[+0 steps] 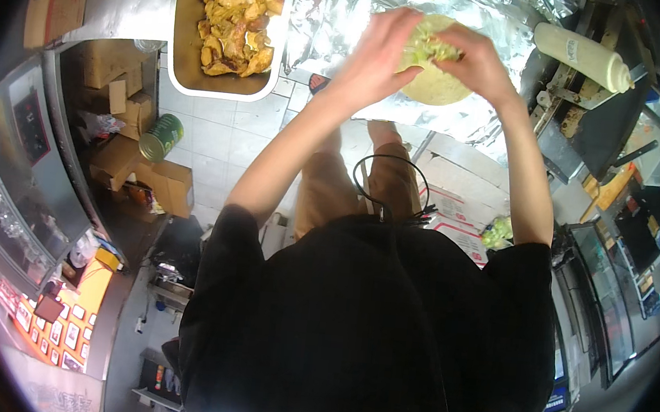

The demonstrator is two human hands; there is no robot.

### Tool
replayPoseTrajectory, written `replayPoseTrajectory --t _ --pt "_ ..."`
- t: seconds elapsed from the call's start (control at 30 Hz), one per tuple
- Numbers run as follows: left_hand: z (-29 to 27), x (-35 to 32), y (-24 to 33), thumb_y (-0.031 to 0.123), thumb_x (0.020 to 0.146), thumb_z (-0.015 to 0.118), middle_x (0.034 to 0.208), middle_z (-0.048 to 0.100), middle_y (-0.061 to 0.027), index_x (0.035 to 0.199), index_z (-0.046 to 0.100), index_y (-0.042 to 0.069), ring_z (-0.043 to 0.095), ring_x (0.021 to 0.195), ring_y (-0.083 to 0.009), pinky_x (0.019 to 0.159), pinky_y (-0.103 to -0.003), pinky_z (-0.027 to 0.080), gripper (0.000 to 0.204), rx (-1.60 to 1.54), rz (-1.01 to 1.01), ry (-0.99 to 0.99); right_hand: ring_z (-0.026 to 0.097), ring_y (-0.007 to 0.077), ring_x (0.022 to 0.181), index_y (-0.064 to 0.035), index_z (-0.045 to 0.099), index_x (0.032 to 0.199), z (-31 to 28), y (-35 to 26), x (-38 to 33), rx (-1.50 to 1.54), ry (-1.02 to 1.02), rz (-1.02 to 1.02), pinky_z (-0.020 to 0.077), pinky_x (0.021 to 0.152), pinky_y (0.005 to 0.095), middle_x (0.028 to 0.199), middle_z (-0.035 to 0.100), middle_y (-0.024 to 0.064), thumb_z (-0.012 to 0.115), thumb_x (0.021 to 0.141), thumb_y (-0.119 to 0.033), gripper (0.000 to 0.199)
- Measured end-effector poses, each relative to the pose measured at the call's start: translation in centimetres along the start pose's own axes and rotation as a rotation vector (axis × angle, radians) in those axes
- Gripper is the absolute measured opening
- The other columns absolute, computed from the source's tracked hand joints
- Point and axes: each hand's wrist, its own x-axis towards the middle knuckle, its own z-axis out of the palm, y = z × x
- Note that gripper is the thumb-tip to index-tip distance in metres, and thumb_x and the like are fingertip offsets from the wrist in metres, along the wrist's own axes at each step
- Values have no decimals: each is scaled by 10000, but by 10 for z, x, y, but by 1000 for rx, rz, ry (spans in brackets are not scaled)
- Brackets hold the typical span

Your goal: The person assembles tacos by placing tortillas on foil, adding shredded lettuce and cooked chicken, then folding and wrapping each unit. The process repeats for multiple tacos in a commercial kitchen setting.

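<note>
A round, pale flatbread (437, 90) lies on the foil-covered counter (331, 18), with shredded lettuce (417, 53) heaped over its middle. At the flatbread's left edge is my left hand (376, 59), its thumb spread from its stretched fingers and nothing visible in its grasp. My right hand (474, 63) comes in from the right, its fingers curled down around some of the lettuce on top of the flatbread. The undersides of my right fingertips are partly hidden by the lettuce.
Left of the foil stands a deep pan (183, 60) with cooked, yellow-brown meat strips (236, 25). A squeeze bottle (582, 57) of pale sauce lies at the right. Cardboard boxes (171, 187) and a green can (162, 137) sit lower left.
</note>
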Motion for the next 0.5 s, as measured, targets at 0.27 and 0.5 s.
replayPoseTrajectory --t 0.27,0.5 --pt "56 -1 -41 50 898 816 1434 615 -215 1524 505 37 602 1295 -448 1110 -504 523 698 101 7 -267 741 380 1110 -75 664 1389 59 32 -50 121 189 248 613 953 432 1312 740 148 808 879 11 538" --pt "55 10 -51 27 923 784 1334 729 -122 1305 729 56 677 1221 -364 1051 -461 571 387 152 119 -317 755 270 1076 -161 744 1353 53 58 -97 -27 249 263 646 894 407 1359 685 29 803 901 -16 479"
